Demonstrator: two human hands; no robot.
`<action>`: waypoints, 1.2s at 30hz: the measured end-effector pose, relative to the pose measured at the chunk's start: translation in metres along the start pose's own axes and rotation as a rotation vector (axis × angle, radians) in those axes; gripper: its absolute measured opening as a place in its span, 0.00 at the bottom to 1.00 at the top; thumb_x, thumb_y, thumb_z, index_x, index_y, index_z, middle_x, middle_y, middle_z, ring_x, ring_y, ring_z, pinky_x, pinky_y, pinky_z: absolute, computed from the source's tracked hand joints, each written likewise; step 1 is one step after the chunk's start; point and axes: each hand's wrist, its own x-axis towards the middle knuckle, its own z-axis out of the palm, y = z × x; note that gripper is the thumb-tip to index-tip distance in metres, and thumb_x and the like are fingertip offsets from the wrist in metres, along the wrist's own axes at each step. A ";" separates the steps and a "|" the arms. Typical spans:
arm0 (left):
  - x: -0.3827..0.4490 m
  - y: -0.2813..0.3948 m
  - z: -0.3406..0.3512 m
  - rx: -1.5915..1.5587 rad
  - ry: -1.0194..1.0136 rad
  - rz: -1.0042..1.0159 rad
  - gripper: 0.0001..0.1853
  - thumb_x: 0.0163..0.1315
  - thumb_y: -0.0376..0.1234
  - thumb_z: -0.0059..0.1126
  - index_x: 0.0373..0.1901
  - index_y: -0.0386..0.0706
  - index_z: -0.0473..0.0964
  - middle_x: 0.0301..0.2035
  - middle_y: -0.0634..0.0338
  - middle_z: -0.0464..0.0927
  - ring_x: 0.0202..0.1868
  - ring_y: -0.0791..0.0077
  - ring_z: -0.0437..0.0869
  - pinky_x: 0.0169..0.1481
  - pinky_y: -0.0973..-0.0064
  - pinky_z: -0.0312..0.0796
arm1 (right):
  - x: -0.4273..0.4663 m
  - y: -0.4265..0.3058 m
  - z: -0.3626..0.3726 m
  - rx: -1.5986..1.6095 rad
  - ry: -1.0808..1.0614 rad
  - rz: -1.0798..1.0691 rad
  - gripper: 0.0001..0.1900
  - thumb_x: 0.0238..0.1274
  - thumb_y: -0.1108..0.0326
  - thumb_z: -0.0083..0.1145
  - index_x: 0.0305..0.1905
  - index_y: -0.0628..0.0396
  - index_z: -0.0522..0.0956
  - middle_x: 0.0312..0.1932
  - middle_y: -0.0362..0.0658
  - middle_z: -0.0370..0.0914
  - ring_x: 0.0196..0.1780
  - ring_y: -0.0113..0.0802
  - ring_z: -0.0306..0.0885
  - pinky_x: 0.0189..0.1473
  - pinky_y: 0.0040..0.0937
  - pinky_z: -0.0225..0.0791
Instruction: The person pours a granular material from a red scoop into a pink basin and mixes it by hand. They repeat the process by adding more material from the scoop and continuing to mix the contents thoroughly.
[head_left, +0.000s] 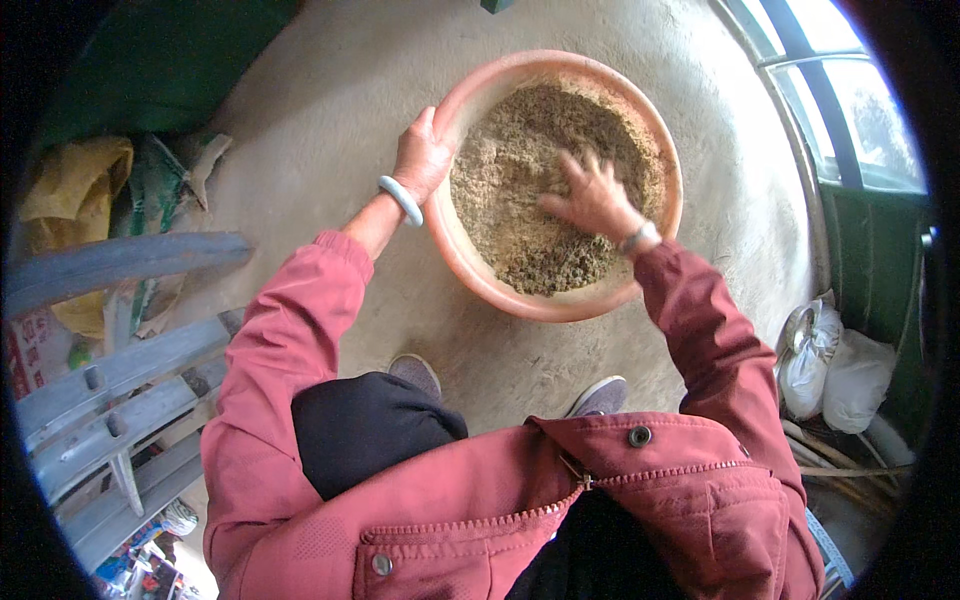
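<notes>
A wide, round orange-pink basin (517, 304) stands on the floor in front of me. Inside it lies a crumbly brown-green mixture (502, 195), paler in the middle and darker along the far and near sides. My left hand (424, 157) grips the basin's left rim, with a pale bangle at the wrist. Over the right part of the mixture is my right hand (592, 195), fingers spread and slightly blurred. It appears to hold nothing; whether its fingertips touch the mixture is hard to tell.
Bare concrete floor (315, 150) surrounds the basin. On the left are a grey slatted bench (135, 375) and yellow sacking (75, 195). White plastic bags (855, 382) and wooden sticks (847, 469) lie at the right, below a green door (870, 255). My shoes (416, 375) are near the basin.
</notes>
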 end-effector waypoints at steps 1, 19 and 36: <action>0.000 0.000 0.001 -0.014 -0.003 -0.014 0.17 0.54 0.25 0.54 0.47 0.36 0.72 0.38 0.51 0.81 0.42 0.69 0.82 0.51 0.69 0.73 | -0.013 -0.011 0.008 -0.005 -0.043 0.013 0.44 0.56 0.40 0.60 0.73 0.43 0.54 0.72 0.65 0.45 0.71 0.76 0.44 0.66 0.71 0.50; 0.000 0.001 0.001 -0.051 -0.023 -0.022 0.18 0.54 0.25 0.53 0.49 0.36 0.72 0.40 0.54 0.80 0.45 0.69 0.81 0.53 0.71 0.72 | 0.007 0.070 -0.002 0.406 0.228 0.104 0.46 0.50 0.44 0.66 0.66 0.66 0.61 0.63 0.64 0.65 0.67 0.54 0.64 0.66 0.42 0.61; -0.001 0.004 0.001 -0.075 -0.004 -0.036 0.16 0.53 0.26 0.55 0.46 0.37 0.73 0.38 0.55 0.80 0.42 0.70 0.80 0.51 0.70 0.72 | -0.041 0.052 -0.009 0.572 -0.116 0.237 0.39 0.57 0.43 0.62 0.57 0.72 0.70 0.51 0.58 0.77 0.51 0.44 0.79 0.52 0.37 0.73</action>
